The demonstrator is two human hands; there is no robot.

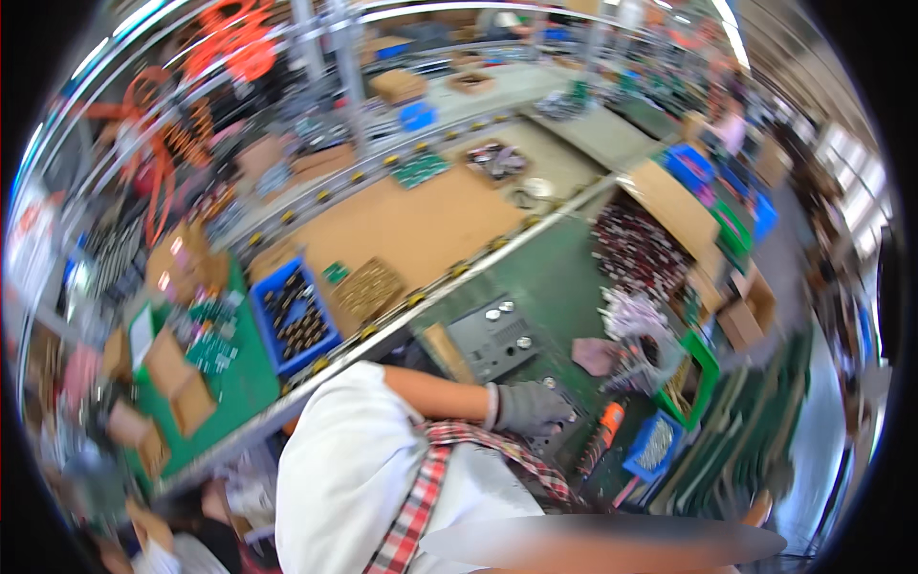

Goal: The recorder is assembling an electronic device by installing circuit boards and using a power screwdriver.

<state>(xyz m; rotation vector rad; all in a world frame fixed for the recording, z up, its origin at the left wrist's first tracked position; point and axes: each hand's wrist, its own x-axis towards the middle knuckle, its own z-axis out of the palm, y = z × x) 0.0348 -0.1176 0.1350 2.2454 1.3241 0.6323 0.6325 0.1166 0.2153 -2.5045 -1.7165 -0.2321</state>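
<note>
My left hand, in a grey glove, lies over the lower part of a grey metal panel with round silver knobs. Motion smears its fingers, and whether they grip anything is unclear. To its right lies an orange and black powered screwdriver. My right forearm crosses the lower edge, partly covered by a blurred grey oval. Only a small skin-coloured bit of what seems to be my right hand shows, beside a row of dark green sheets.
Right of the panel stand a blue bin of small metal parts, a green bin and a carton beside dark red parts. Leftward, a rail edges a line carrying a cardboard sheet and a blue crate. Another person's hand shows lower left.
</note>
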